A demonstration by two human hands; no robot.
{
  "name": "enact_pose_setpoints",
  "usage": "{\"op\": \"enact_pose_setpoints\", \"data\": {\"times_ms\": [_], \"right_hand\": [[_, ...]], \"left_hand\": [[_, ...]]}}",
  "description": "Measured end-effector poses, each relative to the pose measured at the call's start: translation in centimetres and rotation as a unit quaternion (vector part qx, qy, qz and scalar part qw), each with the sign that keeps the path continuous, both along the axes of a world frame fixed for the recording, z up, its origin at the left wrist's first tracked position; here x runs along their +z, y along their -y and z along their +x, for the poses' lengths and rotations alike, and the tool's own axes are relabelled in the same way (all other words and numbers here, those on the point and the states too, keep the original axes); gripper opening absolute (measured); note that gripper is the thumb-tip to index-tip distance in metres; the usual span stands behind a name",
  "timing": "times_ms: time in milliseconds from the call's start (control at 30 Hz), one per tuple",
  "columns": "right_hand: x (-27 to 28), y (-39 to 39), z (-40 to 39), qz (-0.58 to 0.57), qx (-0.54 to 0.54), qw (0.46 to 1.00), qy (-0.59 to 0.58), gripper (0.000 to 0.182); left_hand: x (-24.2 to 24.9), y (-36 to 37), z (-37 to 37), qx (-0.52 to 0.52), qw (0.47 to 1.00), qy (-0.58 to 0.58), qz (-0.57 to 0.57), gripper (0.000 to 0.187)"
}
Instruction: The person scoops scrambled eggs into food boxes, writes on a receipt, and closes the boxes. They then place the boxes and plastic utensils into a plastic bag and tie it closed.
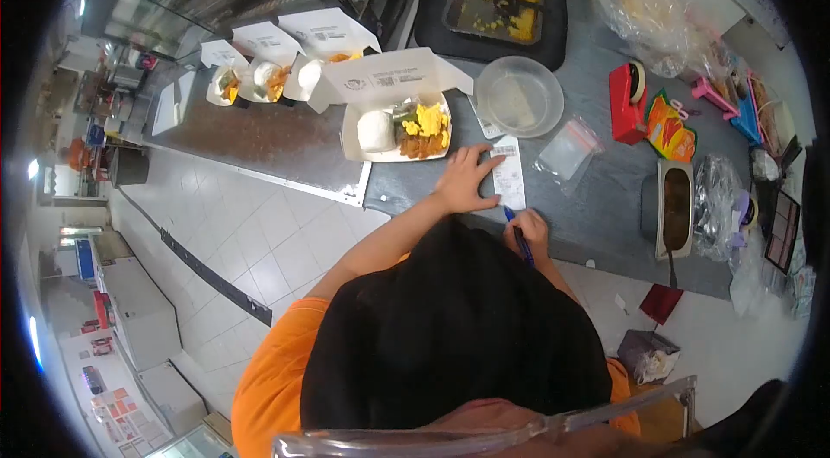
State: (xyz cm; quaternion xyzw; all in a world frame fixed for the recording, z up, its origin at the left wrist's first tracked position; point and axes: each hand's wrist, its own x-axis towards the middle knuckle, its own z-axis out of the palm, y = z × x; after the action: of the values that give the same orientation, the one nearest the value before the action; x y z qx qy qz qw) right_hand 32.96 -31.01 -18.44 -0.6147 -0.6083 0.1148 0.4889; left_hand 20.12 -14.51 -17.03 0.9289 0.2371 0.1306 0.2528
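Receipt (510, 174) flat on grey counter (596, 212) near open meal box (419, 72), edge beneath spread left hand (465, 183), apparently for steadiness against blue pen (522, 244) pinched in right hand (534, 232).

L hand (467, 180) spread, thumb + fingers on a narrow white printed paper slip (511, 181), flat on dark grey counter (596, 203). R hand (530, 234) grips a slim dark-blue pen (520, 242), tip at slip's near end. Round clear plastic tub (519, 97) just beyond slip. To L: open white card meal box (389, 78) w/ white rice mound (375, 131), yellow + brown food (424, 125). Boxy red tape dispenser (624, 108) off to R, near shiny yellow-orange packet (670, 130).
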Motion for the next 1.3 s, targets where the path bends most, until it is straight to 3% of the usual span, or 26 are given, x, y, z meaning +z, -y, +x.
{"op": "enact_pose_setpoints", "data": {"times_ms": [100, 233, 333, 400, 467, 600, 733, 800, 867, 900, 933, 967, 1067, 1233, 1300], "right_hand": [[-0.8, -0.1, 0.1, 0.027, -0.004, 0.999, 0.027, 0.013], [-2.3, 0.6, 0.9, -0.03, 0.039, 0.999, 0.011, 0.013], [-0.9, 0.5, 0.3, -0.011, -0.035, 0.999, 0.04, 0.015], [-0.6, 0.5, 0.5, -0.027, -0.026, 0.999, 0.022, 0.017], [-4.2, 0.8, 1.3, -0.038, -0.049, 0.996, 0.062, 0.017], [-5.2, 1.4, 1.4, -0.096, -0.086, 0.991, 0.024, 0.019], [-9.1, 0.2, 2.8, -0.087, -0.073, 0.987, 0.118, 0.016], [-8.1, -0.8, 3.2, -0.059, -0.03, 0.95, 0.306, 0.03], [-7.1, -3.8, 3.5, -0.047, -0.02, 0.946, 0.321, 0.03], [-6.6, -5.4, 3.5, -0.042, -0.02, 0.943, 0.329, 0.03], [-5.9, -7.3, 3.5, -0.035, -0.021, 0.941, 0.337, 0.03], [-5.5, -9.3, 3.1, -0.028, -0.023, 0.939, 0.343, 0.03], [-4.5, -16.1, 0.4, -0.007, -0.038, 0.936, 0.351, 0.031], [-2.7, -25.4, -7.0, 0.0, -0.054, 0.932, 0.358, 0.031], [-2.2, -28.4, -10.7, -0.005, -0.058, 0.932, 0.358, 0.032]], "left_hand": [[0.0, 0.0, -0.2, -0.001, 1.0, 0.026, 0.011, 0.075], [0.0, 0.2, -0.3, -0.005, 0.999, 0.027, 0.03, 0.074], [0.2, 0.4, -0.5, -0.01, 0.999, 0.022, 0.031, 0.074], [0.3, 0.6, -0.6, -0.009, 0.999, 0.021, 0.032, 0.074], [-0.4, 0.4, -0.7, -0.016, 0.998, 0.032, 0.047, 0.074], [-0.9, 0.3, -0.9, -0.023, 0.998, 0.04, 0.053, 0.076], [-1.6, -0.3, -1.4, -0.063, 0.996, 0.048, 0.049, 0.078], [-2.8, -0.9, -1.7, -0.072, 0.995, 0.009, 0.069, 0.07], [-4.5, -2.0, -2.0, -0.128, 0.985, 0.074, 0.09, 0.051], [-3.9, -3.3, -2.4, -0.117, 0.985, 0.08, 0.096, 0.051], [-8.8, 3.2, 9.1, -0.096, 0.989, 0.089, 0.064, 0.049], [-8.7, 2.3, 11.3, -0.077, 0.992, 0.097, 0.032, 0.048], [-8.2, -4.4, 5.1, -0.027, 0.991, 0.117, -0.062, 0.043], [-7.0, -11.6, -13.2, 0.052, 0.956, 0.15, -0.246, 0.036], [-3.4, -15.8, -10.1, 0.084, 0.928, 0.161, -0.324, 0.033]]}}
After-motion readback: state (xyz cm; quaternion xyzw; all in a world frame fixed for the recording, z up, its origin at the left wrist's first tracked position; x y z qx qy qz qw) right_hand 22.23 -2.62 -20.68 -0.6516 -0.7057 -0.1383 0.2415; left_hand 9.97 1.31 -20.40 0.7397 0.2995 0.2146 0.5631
